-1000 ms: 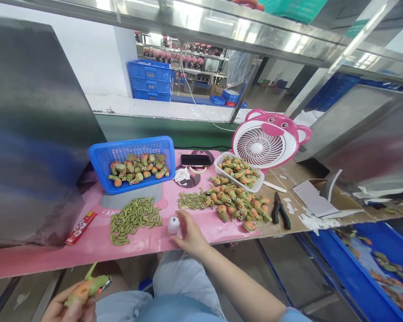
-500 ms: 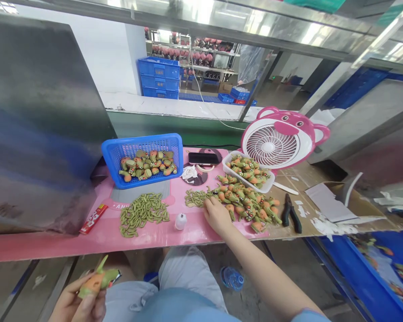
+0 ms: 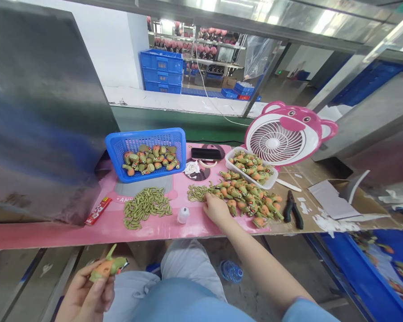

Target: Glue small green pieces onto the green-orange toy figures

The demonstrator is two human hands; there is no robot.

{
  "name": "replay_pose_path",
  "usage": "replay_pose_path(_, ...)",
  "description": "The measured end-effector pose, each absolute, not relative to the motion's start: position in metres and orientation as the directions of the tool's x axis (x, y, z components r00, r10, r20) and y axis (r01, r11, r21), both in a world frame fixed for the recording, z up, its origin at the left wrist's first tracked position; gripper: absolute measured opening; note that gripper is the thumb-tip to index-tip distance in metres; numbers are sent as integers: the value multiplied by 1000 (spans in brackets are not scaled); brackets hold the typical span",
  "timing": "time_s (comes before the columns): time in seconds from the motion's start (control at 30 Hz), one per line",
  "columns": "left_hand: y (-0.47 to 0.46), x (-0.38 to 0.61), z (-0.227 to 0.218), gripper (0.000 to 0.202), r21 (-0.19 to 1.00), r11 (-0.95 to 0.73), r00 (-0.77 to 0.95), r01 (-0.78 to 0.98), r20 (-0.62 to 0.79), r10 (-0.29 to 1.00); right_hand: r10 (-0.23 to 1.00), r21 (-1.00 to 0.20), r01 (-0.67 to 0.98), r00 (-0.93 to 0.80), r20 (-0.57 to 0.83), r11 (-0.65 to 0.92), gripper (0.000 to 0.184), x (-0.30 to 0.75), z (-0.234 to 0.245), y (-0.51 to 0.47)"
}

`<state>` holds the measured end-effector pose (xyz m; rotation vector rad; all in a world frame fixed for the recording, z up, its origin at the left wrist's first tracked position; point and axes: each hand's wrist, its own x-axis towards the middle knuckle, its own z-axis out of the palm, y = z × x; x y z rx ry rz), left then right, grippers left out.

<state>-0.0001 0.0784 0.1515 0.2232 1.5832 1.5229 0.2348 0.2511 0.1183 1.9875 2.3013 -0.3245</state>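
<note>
Green and orange, a small figure (image 3: 106,269) is clamped in the left hand (image 3: 90,291) in front of the pink-covered worktop (image 3: 166,229), while the right hand (image 3: 217,209) is at the smaller pile of green curved pieces (image 3: 197,192), beside a heap of similar figures (image 3: 246,197), its grip too hidden to tell.

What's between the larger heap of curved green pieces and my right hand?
The head view shows a small white bottle on glossy pink sheeting between the heap and your right hand.
</note>
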Motion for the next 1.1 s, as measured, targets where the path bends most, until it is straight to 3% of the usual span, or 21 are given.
replay_pose_path(0.13, 77, 1, 153, 55, 873, 232, -570, -428, -460, 680, 955, -85, 984, -174, -239, 158, 17, 232, 122, 260)
replay_pose_path(0.27, 77, 6, 160, 63, 877, 217, -603, -429, -457, 654, 937, -142, 967, -243, -249, 213, 15, 236, 126, 270)
replay_pose_path(0.43, 74, 6, 163, 68, 861, 215, -624, -460, -486, 612, 935, -337, 910, -311, -173, 241, 9, 252, 125, 268)
replay_pose_path(0.6, 69, 4, 160, 58, 872, 209, -587, -442, -458, 667, 953, -585, 792, -285, -103, 174, 5, 262, 114, 253)
replay_pose_path(0.73, 73, 8, 164, 61, 856, 237, -559, -461, -487, 671, 963, -694, 707, -258, -72, 137, 4, 264, 104, 247)
replay_pose_path(1.1, 73, 15, 167, 57, 848, 254, -508, -466, -491, 707, 979, -591, 781, -160, 127, 204, 8, 271, 96, 240)
